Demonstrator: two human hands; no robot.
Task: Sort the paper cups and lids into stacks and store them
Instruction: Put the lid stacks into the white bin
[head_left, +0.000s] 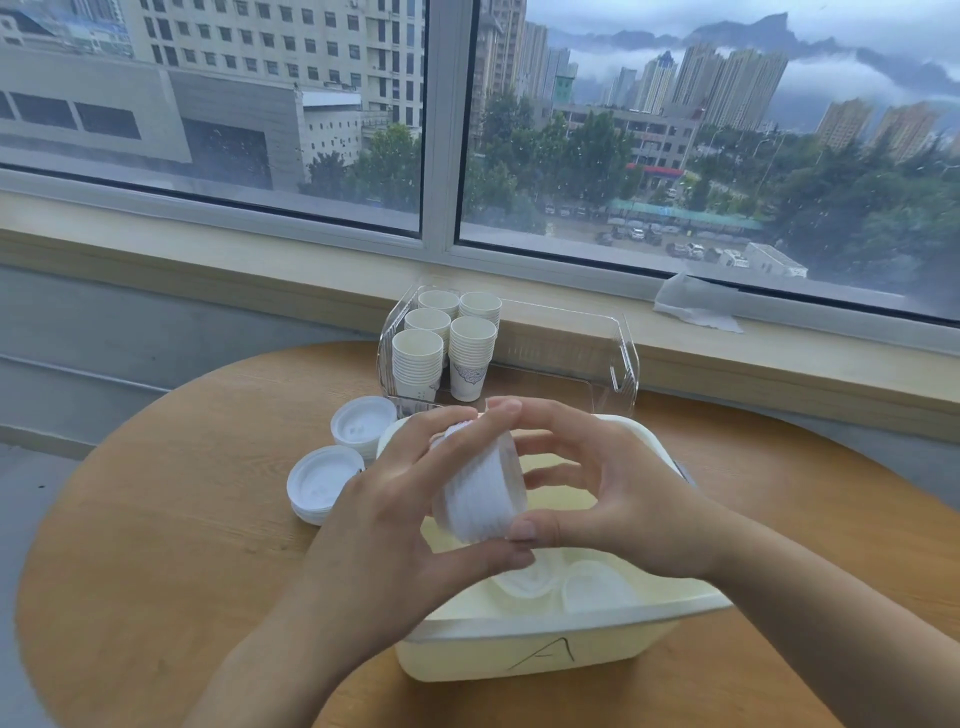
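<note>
Two bare hands meet above a cream plastic bin that stands at the near edge of a round wooden table. Between them they hold a stack of white lids, tipped on its side. The left hand wraps the stack from the left, fingers across the top and thumb beneath. The right hand closes on it from the right, thumb at the lower edge and fingertips at the upper edge. The bin carries a handwritten letter A on its near wall, and more loose lids lie inside on its bottom.

Just left of the bin, two short piles of lids rest on the table, one behind the other. At the far edge of the table stands a clear acrylic tray. Five stacks of paper cups stand upright in its left part. Behind the table runs a window sill, with a crumpled white tissue lying on it to the right.
</note>
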